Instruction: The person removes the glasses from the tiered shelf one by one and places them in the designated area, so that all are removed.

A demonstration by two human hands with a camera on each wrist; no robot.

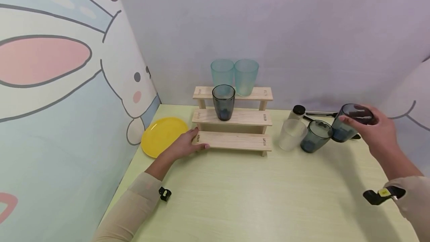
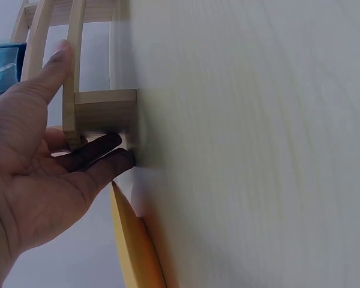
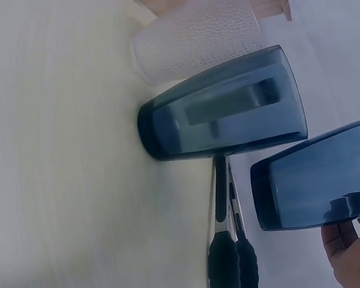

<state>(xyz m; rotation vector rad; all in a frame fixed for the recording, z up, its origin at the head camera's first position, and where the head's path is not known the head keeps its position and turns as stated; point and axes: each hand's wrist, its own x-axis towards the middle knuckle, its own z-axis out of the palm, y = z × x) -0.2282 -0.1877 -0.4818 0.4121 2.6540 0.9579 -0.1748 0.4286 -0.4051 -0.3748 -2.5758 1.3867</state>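
My right hand grips a dark blue-grey tumbler at the right, tilted and raised off the table; the right wrist view shows its base lifted. Just left of it a matching tumbler stands on the table, beside a frosted clear cup. My left hand holds the left end of the lowest board of a three-step wooden rack, thumb on one side and fingers on the other. A dark tumbler stands on the middle step, and two light teal cups on the top one.
A yellow plate lies left of the rack, close to my left hand. Behind the cups at the right are a black-capped container and black-handled tongs. Walls close off the back and left of the table.
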